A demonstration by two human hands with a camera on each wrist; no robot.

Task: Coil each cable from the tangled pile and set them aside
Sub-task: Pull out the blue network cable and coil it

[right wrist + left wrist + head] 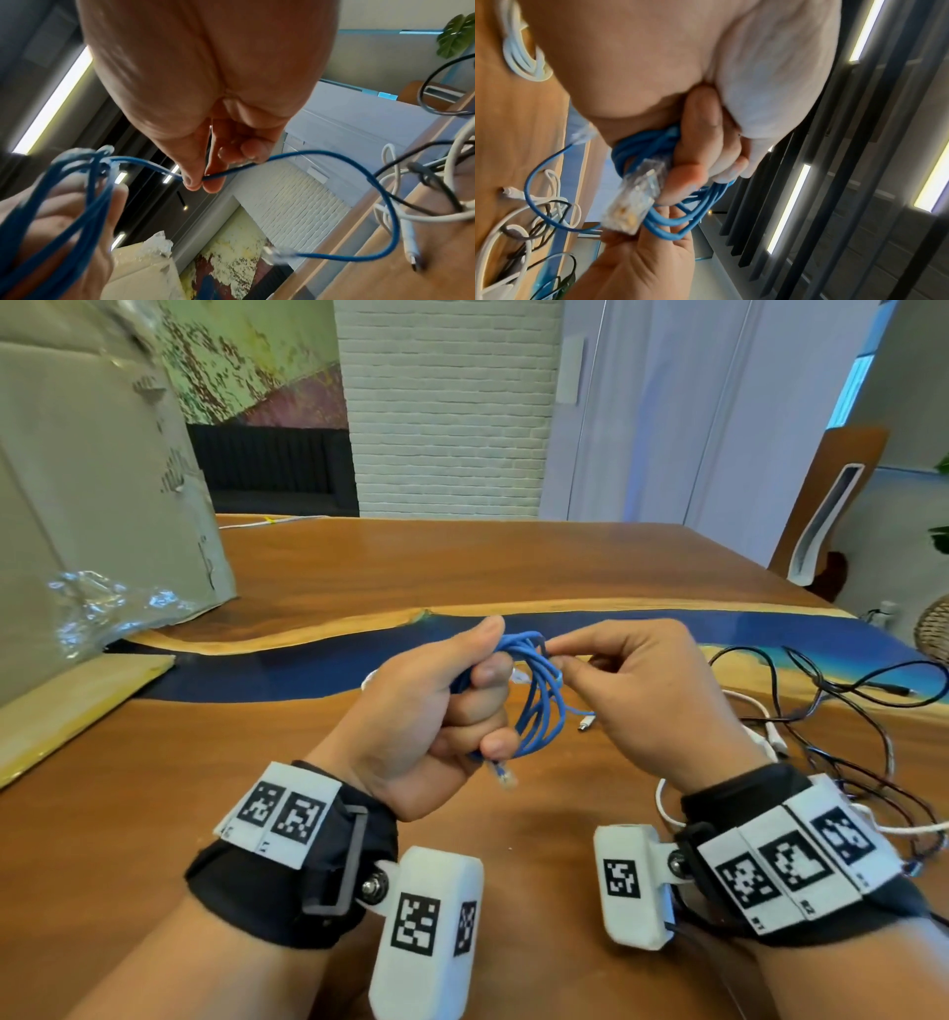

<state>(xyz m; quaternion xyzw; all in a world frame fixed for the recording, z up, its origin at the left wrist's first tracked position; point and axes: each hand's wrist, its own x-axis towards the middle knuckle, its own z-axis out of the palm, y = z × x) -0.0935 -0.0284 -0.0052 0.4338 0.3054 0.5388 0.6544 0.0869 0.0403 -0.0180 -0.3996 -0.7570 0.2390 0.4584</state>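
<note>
Bare wood is seen on the counter (pixel 287 793) along the near edge under both wrists; toward the right edge a tangled pile (pixel 842 721) of black and white cables is spread. A cardboard box (pixel 92 495) is set at the far left corner. Above the counter's middle, the blue cable (pixel 534 690), thin and round, is clenched as several loops in the left hand (pixel 426 711). One strand is pinched by the right hand (pixel 642 695) between thumb and forefinger. Clear plastic plugs (pixel 631 205) are seen at the ends.

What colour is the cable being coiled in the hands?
Blue cable; head view shows it best.
</note>
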